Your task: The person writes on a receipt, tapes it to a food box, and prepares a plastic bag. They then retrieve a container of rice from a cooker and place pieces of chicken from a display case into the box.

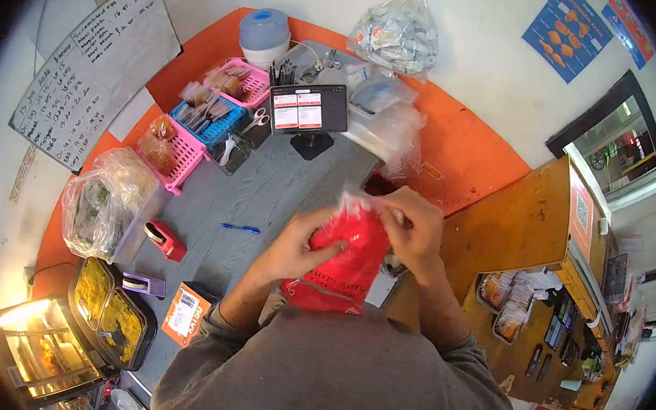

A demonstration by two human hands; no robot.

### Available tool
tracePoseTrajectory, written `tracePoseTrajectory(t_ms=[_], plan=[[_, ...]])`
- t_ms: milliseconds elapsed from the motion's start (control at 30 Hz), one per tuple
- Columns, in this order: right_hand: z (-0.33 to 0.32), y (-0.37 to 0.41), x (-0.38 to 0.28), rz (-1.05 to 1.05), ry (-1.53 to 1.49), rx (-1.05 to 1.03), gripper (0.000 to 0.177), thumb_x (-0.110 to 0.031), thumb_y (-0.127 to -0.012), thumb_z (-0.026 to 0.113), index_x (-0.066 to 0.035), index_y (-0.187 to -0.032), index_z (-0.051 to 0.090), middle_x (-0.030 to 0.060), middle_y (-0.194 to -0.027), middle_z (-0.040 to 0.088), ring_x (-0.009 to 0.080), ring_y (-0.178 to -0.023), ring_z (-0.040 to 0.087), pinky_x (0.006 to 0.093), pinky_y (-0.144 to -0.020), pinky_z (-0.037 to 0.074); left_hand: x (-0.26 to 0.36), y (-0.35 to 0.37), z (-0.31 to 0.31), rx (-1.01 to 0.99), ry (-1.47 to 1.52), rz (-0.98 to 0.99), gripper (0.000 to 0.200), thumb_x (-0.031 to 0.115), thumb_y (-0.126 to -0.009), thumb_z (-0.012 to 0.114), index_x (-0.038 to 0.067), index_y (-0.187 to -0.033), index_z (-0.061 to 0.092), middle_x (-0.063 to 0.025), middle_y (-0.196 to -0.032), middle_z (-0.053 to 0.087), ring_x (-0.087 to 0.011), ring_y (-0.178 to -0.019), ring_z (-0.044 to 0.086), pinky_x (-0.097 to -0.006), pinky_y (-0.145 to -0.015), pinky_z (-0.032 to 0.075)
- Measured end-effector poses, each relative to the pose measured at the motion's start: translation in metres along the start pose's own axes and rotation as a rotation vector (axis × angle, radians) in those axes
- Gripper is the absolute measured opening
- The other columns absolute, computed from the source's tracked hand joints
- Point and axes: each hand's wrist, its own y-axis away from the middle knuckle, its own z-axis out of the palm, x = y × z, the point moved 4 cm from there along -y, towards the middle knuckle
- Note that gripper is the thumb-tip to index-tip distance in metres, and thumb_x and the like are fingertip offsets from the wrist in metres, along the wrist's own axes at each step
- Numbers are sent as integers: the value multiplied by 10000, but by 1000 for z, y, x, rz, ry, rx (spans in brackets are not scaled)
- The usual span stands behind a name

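Note:
A red plastic bag (348, 264) with dark print is held up in front of my chest. My left hand (298, 243) is wrapped round its left side, the thumb lying across the front. At the bag's pale, gathered top, my right hand (411, 231) pinches the upper right corner between thumb and fingers. What the bag holds is hidden. Beyond my hands, a tablet (308, 112) with a lit screen stands on the grey table (214, 188). A blue pen (240, 228) lies to the left of my left hand.
Pink baskets (181, 166) and a blue basket (222, 125) line the back left. Red (167, 240) and purple (143, 284) tape dispensers, an orange box (185, 314) and black trays of yellow food (122, 327) are at the left. A wooden counter (497, 211) stands at the right.

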Motion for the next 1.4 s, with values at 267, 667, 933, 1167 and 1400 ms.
tracePoseTrajectory(t_ms=[267,667,933,1167,1400], plan=[[-3,-15,-43,-279,215,85,265,-13,-726,780,-33,-978,700,88,-887,658,211,-739,617,282,-620,497,1,20,1,53,293,-246,280,20,-882,650,-30,-1154,606,-70,-996,688,-84,-908,595,-277,-821,495],[17,-11,-19,21,-153,-116,171,-40,-799,719,-14,-966,688,121,-904,652,224,-727,646,280,-619,514,13,25,-18,-21,169,-159,263,18,-864,654,-40,-1119,618,-67,-933,683,-81,-847,586,-274,-762,495],[5,-8,9,-99,487,221,53,-35,-879,631,-10,-920,606,103,-806,649,204,-658,630,285,-563,479,17,18,-5,-77,-175,-106,378,38,-810,686,-25,-1171,594,-181,-925,674,-114,-850,622,-339,-780,512],[1,-20,39,521,-680,56,228,-99,-918,651,-27,-1101,535,30,-680,610,85,-611,588,246,-573,460,-29,26,-24,154,446,-386,497,94,-813,752,-33,-1254,561,-83,-1071,677,-116,-934,615,-313,-839,511],[-14,-16,43,172,-228,-26,264,-69,-850,705,-38,-1040,525,47,-704,634,84,-585,580,257,-584,466,-13,21,-26,-144,-52,-136,758,201,-619,909,-17,-1259,565,-109,-1043,700,-180,-930,665,-324,-842,509]])
